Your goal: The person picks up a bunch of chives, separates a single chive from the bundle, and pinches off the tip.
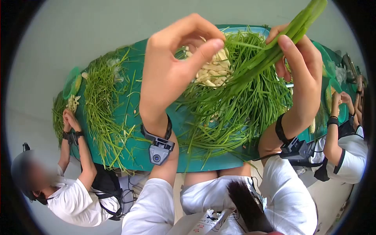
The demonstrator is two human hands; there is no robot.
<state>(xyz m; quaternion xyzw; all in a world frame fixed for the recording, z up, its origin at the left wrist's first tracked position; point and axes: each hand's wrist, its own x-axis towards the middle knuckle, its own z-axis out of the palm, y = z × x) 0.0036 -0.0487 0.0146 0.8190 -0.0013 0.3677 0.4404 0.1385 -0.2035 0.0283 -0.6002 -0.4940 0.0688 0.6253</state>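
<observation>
My right hand [303,58] is wrapped round a bunch of garlic chives [270,55], the leaves slanting from upper right down to the left. Thumb and forefinger of my left hand [172,64] are pinched on the tip of a single chive leaf [244,44], which stretches taut across to the bunch. Below both hands spreads a large heap of loose chives [235,113] on the green table [156,156]. Behind my left fingers, partly hidden, lie many pale cut pieces [213,74] in a container.
Another chive pile [102,102] lies to the left, near a green basket [72,82]. A person [74,188] sits at the left with hands joined over pale pieces. On the right another person [344,152] works beside green baskets [325,58] and a clear plastic bag [340,74].
</observation>
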